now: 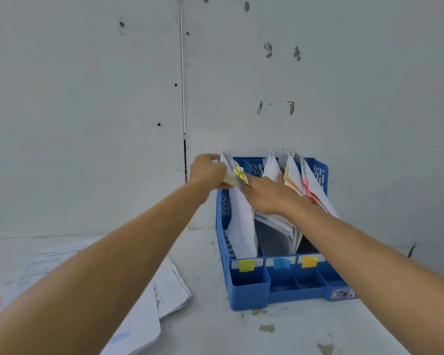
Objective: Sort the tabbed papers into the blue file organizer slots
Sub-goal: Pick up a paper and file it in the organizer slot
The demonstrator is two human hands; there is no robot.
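step: left hand (pixel 207 170) grips yellow-tabbed papers (pixel 241 221) in organizer (pixel 249 290), leftmost slot
right hand (pixel 267 198): at the tabs, grip unclear
next: probably push sheets fully down

Both my bare forearms reach to frame centre. My left hand (pixel 207 171) curls around yellow-tabbed papers (pixel 235 172); my right hand (pixel 265 197) lies flatter, fingertips hidden.
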